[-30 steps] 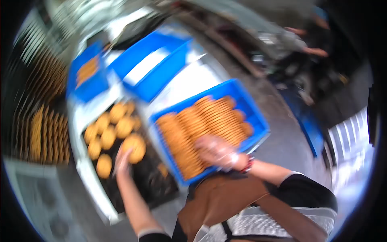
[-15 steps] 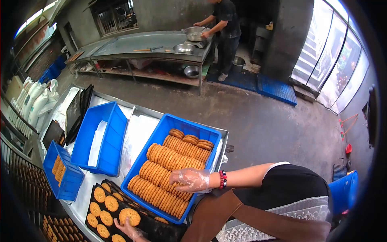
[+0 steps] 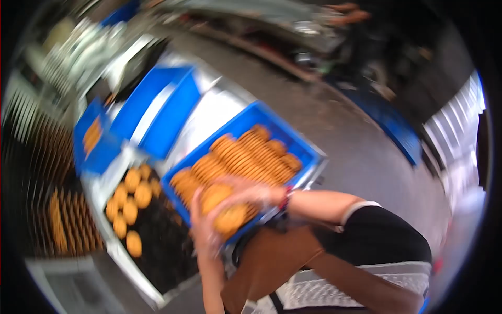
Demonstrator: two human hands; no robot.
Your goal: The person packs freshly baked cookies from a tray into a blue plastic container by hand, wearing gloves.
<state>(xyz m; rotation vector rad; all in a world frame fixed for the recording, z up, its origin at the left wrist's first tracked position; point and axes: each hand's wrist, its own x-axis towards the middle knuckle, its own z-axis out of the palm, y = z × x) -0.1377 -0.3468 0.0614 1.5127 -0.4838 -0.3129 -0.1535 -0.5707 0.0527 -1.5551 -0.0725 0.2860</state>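
Observation:
My left hand (image 3: 205,230), in a clear plastic glove, is at the near left corner of a blue crate (image 3: 294,138), its fingers closed around the edge of a round golden cookie (image 3: 216,197). My right hand (image 3: 252,190), gloved too and with a beaded bracelet at the wrist, reaches over the crate and meets the same cookie from the other side. Another cookie (image 3: 230,220) lies flat just below the fingers. Rows of cookies (image 3: 246,159) stand on edge in the crate. Motion blur smears the fingertips. A dark baking tray (image 3: 162,248) with several loose cookies (image 3: 142,194) lies to the left.
Beyond the tray, a blue crate (image 3: 175,123) with a white liner stands beside a smaller blue crate (image 3: 102,154) holding some cookies. Racks of cookies (image 3: 76,222) are at far left. A long workbench (image 3: 256,44) runs across the back, with blurred arms at its right end.
My left hand has risen from the baking tray to the crate with a cookie, meeting my right hand, which has drawn nearer. Fewer cookies lie on the tray. The camera view has turned.

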